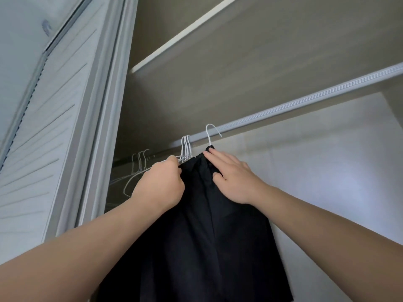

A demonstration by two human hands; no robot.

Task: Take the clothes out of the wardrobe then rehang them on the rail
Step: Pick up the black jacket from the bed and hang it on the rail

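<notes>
A black garment (202,232) hangs in front of me on a white wire hanger whose hook (212,132) stands just in front of the silver wardrobe rail (294,106); whether it rests on the rail I cannot tell. My left hand (160,185) grips a bunch of white wire hangers (185,149) hooked on the rail, right beside the garment's left shoulder. My right hand (231,176) grips the garment's top at the hanger's neck, fingers over the cloth and thumb pressed into it.
More empty white hangers (139,162) hang further left on the rail in the dark corner. A louvred wardrobe door (43,127) stands at the left. A shelf (181,35) runs above the rail. The white back wall (327,171) shows to the right.
</notes>
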